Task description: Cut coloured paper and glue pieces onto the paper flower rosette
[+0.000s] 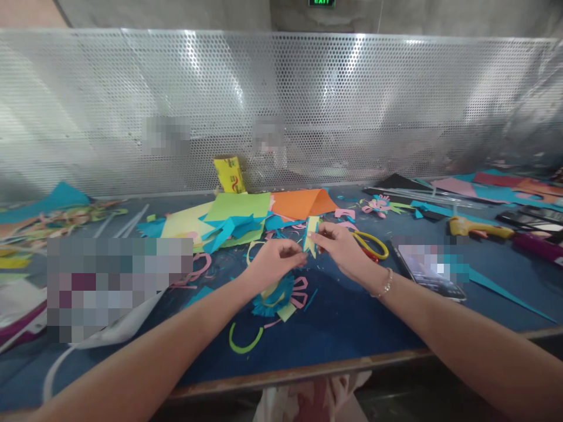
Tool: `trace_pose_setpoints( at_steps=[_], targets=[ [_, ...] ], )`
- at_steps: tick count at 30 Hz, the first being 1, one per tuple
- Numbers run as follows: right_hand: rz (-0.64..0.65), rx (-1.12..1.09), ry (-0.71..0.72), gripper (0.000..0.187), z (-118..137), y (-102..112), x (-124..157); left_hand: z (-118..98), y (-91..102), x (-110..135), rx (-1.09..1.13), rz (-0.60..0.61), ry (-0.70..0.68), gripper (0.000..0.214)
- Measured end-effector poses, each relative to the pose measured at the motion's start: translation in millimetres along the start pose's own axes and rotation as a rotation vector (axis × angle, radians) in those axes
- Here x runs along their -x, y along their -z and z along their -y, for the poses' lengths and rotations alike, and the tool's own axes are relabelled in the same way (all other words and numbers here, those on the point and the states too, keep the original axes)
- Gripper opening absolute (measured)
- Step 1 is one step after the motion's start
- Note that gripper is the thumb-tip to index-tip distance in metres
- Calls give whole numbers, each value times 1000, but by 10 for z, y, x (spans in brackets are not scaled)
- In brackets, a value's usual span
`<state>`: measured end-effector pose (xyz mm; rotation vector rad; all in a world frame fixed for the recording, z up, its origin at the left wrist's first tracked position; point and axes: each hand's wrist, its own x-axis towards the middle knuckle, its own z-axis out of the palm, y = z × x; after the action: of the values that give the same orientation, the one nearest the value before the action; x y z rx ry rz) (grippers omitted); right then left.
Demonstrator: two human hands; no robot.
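Both my hands meet over the middle of a blue-topped table. My right hand pinches a small yellow-and-blue folded paper piece and holds it upright. My left hand is closed in a pinch just left of that piece, its fingertips at the paper's lower edge. Below my left hand lies a fringed blue paper flower with pink loops and a green curved strip.
Yellow-handled scissors lie right of my right hand. Green, orange and blue paper sheets sit behind. A phone and a yellow glue gun are at right. A perforated metal screen closes the back.
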<state>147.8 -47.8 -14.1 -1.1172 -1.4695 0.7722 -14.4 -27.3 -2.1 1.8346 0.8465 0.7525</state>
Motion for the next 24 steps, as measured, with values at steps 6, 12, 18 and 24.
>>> trace_pose_setpoints(
  at_steps=[6, 12, 18, 24],
  targets=[
    [-19, -15, 1, 19, -3, 5, -1, -33, -5, 2, 58, -23, 52, 9],
    [-30, -26, -4, 21, -25, 13, -4, -59, -18, 22, 49, -38, 38, 13],
    [-57, -51, -13, 23, 10, 62, -17, -29, 33, 5, 23, -106, 68, 13],
    [-117, -91, -21, 22, -17, 108, -59, -30, 131, -25, -81, -162, 55, 18]
  ],
)
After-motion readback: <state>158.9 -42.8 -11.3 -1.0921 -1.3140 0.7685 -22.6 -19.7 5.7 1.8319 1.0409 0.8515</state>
